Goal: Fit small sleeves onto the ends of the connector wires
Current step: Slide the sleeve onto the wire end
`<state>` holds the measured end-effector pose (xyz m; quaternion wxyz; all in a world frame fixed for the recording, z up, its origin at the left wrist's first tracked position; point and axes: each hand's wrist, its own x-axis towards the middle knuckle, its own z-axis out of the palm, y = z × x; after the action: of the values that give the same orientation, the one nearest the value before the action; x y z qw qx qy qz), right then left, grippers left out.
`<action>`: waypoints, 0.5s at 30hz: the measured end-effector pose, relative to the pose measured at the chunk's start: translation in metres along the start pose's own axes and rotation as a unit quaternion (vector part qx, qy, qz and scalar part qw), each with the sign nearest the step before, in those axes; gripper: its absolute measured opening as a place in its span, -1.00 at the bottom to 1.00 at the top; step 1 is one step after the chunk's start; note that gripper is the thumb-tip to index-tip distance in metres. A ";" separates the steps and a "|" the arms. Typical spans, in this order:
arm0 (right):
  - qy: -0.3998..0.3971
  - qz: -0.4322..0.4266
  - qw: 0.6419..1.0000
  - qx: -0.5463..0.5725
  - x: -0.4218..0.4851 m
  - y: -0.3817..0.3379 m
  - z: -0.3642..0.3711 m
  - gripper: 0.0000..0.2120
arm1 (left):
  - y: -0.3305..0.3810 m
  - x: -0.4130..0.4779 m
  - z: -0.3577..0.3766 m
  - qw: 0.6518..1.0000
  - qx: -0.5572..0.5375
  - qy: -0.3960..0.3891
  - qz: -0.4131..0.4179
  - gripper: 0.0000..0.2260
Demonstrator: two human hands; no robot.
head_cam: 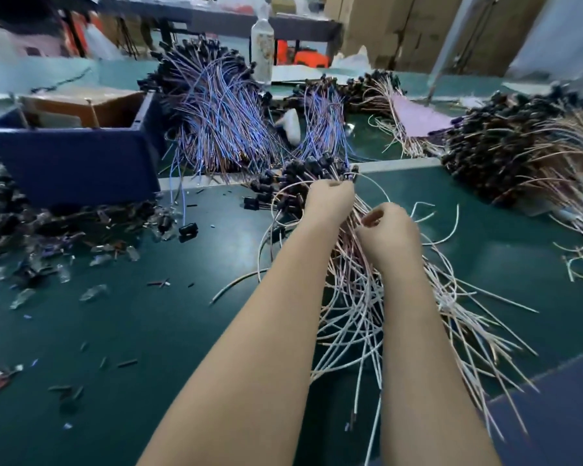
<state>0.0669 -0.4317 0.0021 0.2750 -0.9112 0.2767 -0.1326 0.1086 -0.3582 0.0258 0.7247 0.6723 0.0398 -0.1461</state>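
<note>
A loose bundle of pale pink and white connector wires point(360, 307) with black connectors point(303, 173) at the far end lies on the green table point(148, 331). My left hand point(330, 200) reaches into the connector end and pinches a black connector with a wire looping off to the right. My right hand point(389, 233) rests on the bundle with its fingers curled; what it holds is hidden. Small clear sleeves point(98, 260) and black bits lie scattered to the left.
A dark blue bin point(74, 163) stands at the left. Heaps of blue-violet wires point(216, 109) sit behind, and brown-wired heaps point(519, 153) at the right. A clear bottle point(262, 38) stands at the back. A blue tray edge point(559, 415) shows at the lower right.
</note>
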 end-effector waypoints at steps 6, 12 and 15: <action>0.045 -0.137 0.979 0.144 -0.027 -0.065 0.001 -0.86 | 0.023 -0.005 -0.048 0.990 -0.042 0.070 0.115 -0.87; -0.098 -0.262 0.939 0.202 -0.074 -0.148 0.047 -0.86 | 0.049 -0.028 -0.152 0.945 -0.116 0.224 0.207 -0.87; -0.178 -0.298 0.909 0.229 -0.110 -0.184 0.082 -0.88 | 0.048 -0.043 -0.211 0.915 -0.165 0.301 0.214 -0.86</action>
<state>0.0897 -0.2053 0.0316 0.4686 -0.8717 -0.0993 -0.1037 0.1092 -0.1405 0.0633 0.7927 0.5481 0.1351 0.2303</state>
